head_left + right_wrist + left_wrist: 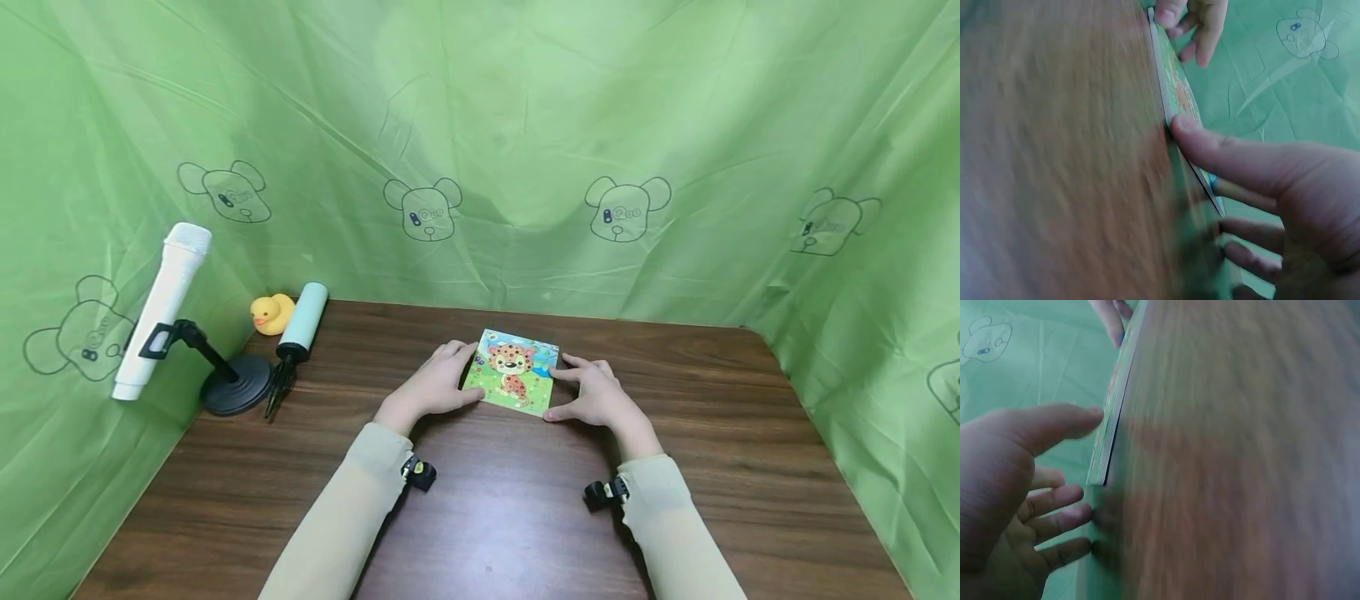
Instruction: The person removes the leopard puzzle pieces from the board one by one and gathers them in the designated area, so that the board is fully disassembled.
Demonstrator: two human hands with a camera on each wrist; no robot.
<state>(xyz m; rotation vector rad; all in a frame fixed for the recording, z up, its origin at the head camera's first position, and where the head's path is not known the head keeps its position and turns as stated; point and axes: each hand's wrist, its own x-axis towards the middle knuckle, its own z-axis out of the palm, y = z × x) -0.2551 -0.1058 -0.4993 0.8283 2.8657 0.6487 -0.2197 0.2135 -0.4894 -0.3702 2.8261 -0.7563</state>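
Note:
A square, thin picture board (517, 367) with a cartoon leopard on a green and blue ground lies on the table at the middle, slightly turned. My left hand (442, 383) is at its left side, the thumb at the near left corner and the fingers extended along the left edge. At the right side, my right hand (592, 396) touches the board with its thumb at the near right corner and its index fingertip farther up the edge. Both wrist views show the board (1105, 440) edge-on, with the right thumb (1210, 150) against its near edge.
On the left, a white microphone (161, 312) leans in a black stand (236, 383) with a round base. Behind it are a yellow rubber duck (272, 314) and a light blue hand pump (304, 321). A green curtain (510, 108) surrounds the brown wooden table (487, 517).

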